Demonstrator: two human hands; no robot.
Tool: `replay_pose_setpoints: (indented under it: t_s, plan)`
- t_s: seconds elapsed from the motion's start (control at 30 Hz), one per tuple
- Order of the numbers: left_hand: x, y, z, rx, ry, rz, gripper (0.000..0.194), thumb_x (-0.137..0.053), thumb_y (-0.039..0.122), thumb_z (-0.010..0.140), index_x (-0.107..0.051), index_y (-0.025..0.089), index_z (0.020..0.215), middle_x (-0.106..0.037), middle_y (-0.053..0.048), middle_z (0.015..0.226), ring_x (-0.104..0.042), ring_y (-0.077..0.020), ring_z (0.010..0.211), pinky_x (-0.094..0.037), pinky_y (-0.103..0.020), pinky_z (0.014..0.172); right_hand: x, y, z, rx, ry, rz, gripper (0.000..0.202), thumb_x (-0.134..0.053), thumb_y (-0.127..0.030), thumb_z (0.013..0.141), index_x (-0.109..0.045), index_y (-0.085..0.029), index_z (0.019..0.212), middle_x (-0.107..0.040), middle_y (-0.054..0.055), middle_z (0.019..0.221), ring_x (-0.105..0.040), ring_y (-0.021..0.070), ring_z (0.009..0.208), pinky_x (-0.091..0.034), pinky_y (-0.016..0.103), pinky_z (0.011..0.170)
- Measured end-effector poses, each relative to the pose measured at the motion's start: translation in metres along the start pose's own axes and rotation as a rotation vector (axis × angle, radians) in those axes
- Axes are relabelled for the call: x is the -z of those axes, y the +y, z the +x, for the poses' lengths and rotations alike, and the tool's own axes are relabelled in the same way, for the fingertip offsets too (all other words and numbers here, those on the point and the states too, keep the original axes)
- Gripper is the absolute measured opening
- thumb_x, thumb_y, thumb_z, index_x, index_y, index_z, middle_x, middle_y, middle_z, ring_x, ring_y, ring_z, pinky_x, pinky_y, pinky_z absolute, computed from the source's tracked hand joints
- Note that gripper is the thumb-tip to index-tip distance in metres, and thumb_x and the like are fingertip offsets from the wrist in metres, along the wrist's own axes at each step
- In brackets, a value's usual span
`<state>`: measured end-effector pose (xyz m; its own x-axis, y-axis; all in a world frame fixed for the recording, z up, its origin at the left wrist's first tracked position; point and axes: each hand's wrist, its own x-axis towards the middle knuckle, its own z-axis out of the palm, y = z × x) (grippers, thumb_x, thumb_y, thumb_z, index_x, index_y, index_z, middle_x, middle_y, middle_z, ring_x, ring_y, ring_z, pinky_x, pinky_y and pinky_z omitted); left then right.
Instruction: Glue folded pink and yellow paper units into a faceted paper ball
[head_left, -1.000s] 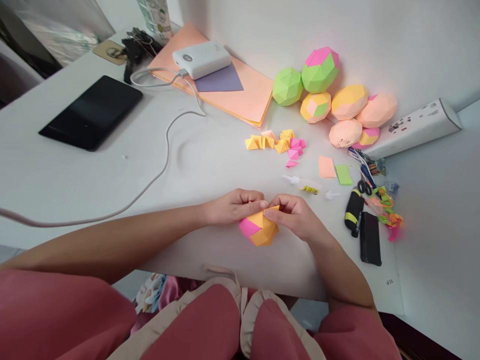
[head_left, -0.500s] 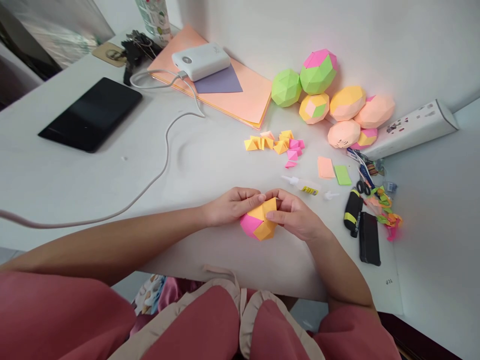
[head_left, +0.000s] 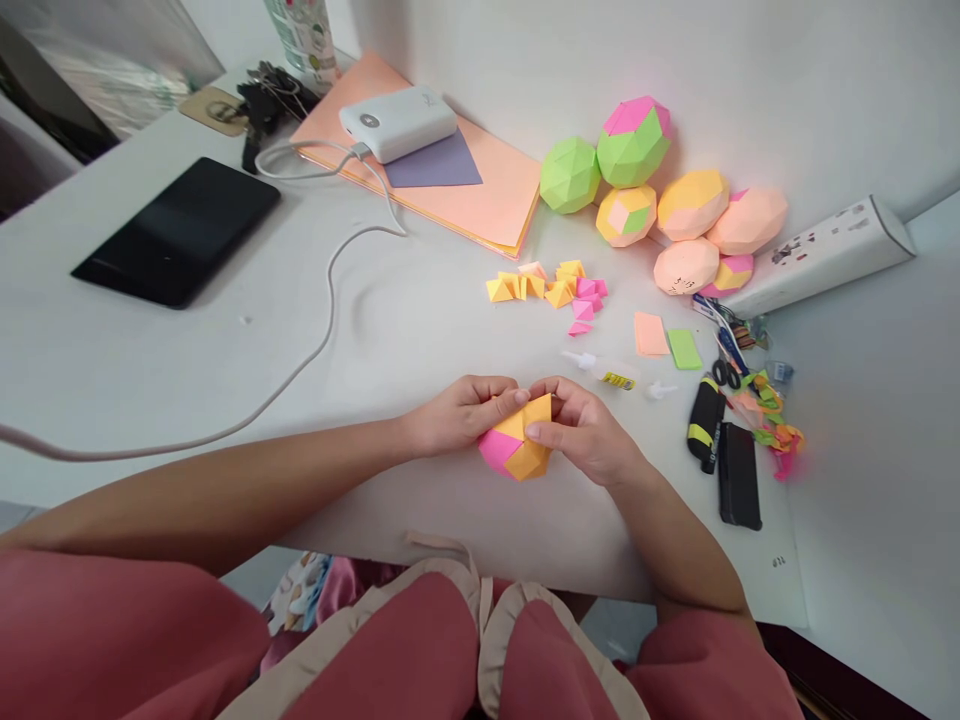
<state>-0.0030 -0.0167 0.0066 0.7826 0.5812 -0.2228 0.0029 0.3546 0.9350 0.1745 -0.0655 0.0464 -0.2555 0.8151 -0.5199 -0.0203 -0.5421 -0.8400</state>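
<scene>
A faceted paper shape (head_left: 517, 455), orange with a pink part at its left, is held above the front of the white table. My left hand (head_left: 469, 413) grips its upper left side, thumb on top. From the right, my right hand (head_left: 585, 430) pinches its orange edge, with the thumb on the front face; the fingers behind are partly hidden. Small folded orange pieces (head_left: 559, 292) and pink pieces (head_left: 584, 308) lie beyond my hands. A glue bottle (head_left: 616, 378) lies just past my right hand, its cap (head_left: 661, 390) beside it.
Finished paper balls (head_left: 570, 176) rest by the wall. A power bank (head_left: 401, 122) sits on paper sheets (head_left: 495, 200), its cable (head_left: 330, 290) crossing the table. A black tablet (head_left: 180, 232) lies left. Sticky notes (head_left: 650, 334), scissors (head_left: 725, 374) and a black case (head_left: 739, 478) are at right.
My right thumb has shifted slightly left on the orange face. Both hands keep hold of the paper shape, and the view has moved very slightly.
</scene>
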Motion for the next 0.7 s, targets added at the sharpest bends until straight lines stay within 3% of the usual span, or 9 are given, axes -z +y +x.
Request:
replay_pose_setpoints:
  t_s: [0.17,0.27,0.47,0.6,0.7]
  plan:
    - [0.008,0.001,0.000,0.030,-0.196,-0.112,0.023,-0.061,0.037,0.078,-0.058,0.014,0.080,-0.055,0.000,0.077,-0.051,-0.0113,0.068,-0.042,-0.024,0.063,0.005,-0.001,0.001,-0.035,-0.086,0.015,0.033,-0.073,-0.025,0.069,-0.055,-0.021,0.096,-0.065,-0.001,0.080,-0.062,0.0115,0.070,-0.048,0.024,0.063]
    - [0.011,0.001,0.001,0.046,-0.231,-0.159,0.015,-0.069,0.025,0.070,-0.060,0.014,0.075,-0.056,0.000,0.074,-0.053,-0.0126,0.070,-0.044,-0.025,0.065,0.006,-0.002,0.000,-0.041,-0.086,-0.001,0.034,-0.072,-0.027,0.070,-0.054,-0.023,0.098,-0.064,-0.002,0.079,-0.060,0.0107,0.068,-0.047,0.023,0.061]
    - [0.009,-0.003,0.002,-0.033,-0.133,-0.313,0.013,-0.071,0.019,0.067,-0.061,0.013,0.063,-0.058,-0.002,0.081,-0.056,-0.0149,0.078,-0.047,-0.028,0.073,0.008,-0.009,-0.001,-0.030,0.007,0.038,0.030,-0.063,-0.043,0.078,-0.057,-0.022,0.100,-0.061,0.002,0.088,-0.058,0.0113,0.071,-0.046,0.024,0.060]
    - [0.009,-0.005,0.002,-0.051,-0.066,-0.366,0.010,-0.070,0.023,0.072,-0.067,0.014,0.076,-0.062,-0.002,0.084,-0.058,-0.0145,0.077,-0.047,-0.029,0.074,0.014,-0.014,0.000,0.086,0.119,0.037,0.033,-0.069,-0.036,0.073,-0.057,-0.024,0.101,-0.063,0.000,0.086,-0.059,0.0124,0.074,-0.046,0.025,0.065]
    - [0.009,-0.005,0.002,-0.025,-0.097,-0.338,0.017,-0.069,0.025,0.074,-0.069,0.013,0.087,-0.066,-0.005,0.088,-0.060,-0.0164,0.080,-0.047,-0.031,0.078,0.017,-0.013,0.001,0.144,0.145,0.040,0.032,-0.072,-0.029,0.071,-0.057,-0.024,0.098,-0.063,-0.002,0.077,-0.059,0.0110,0.069,-0.045,0.024,0.063]
